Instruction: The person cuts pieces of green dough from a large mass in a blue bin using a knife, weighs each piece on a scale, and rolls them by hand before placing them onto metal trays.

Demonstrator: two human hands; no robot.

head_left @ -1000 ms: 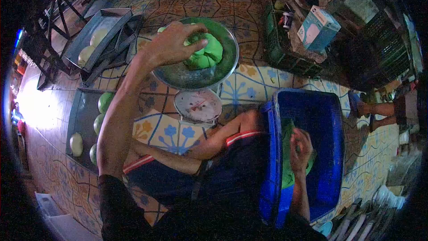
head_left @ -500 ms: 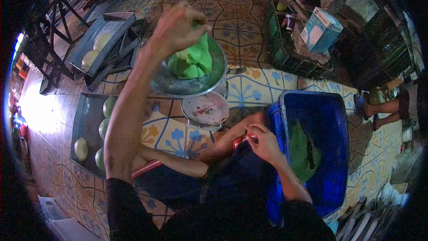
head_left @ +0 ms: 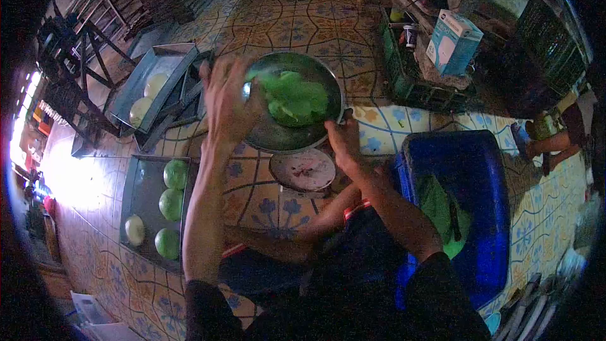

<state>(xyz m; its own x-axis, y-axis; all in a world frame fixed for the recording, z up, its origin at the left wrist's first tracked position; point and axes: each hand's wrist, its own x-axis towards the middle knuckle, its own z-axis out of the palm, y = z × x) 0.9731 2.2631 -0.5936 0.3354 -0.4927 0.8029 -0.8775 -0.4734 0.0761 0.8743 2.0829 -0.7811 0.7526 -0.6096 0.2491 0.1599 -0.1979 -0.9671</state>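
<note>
Dough (head_left: 297, 98), green and soft-edged, lying in a wide metal bowl (head_left: 290, 139) at the middle of the scene. Mounds up in the right part of the bowl, folded and uneven on top, with bare metal along the near side. Just on the near side of the bowl, a round pale scale dial (head_left: 304, 169) with reddish marks.

At the left rim, left hand (head_left: 227, 101) raised, open, with fingers spread and blurred. Cannot tell touching from hovering there. At the near right rim, right hand (head_left: 344, 139) with fingers curled in by the edge; cannot tell whether gripping the metal or only resting on it.

On the left, a grey tray (head_left: 142, 180) with three green balls (head_left: 171, 204) in a row along the right side and one pale ball (head_left: 134, 230) by the left wall. Farther off on the left, a narrow tray (head_left: 175, 63) with two pale balls, side by side. On the near right, a deep blue tub (head_left: 492, 215) with a flat green piece (head_left: 435, 205) inside and a dark strip (head_left: 454, 218) over it. Far right, a plastic crate (head_left: 404, 82) and a blue-and-white box (head_left: 453, 43).
</note>
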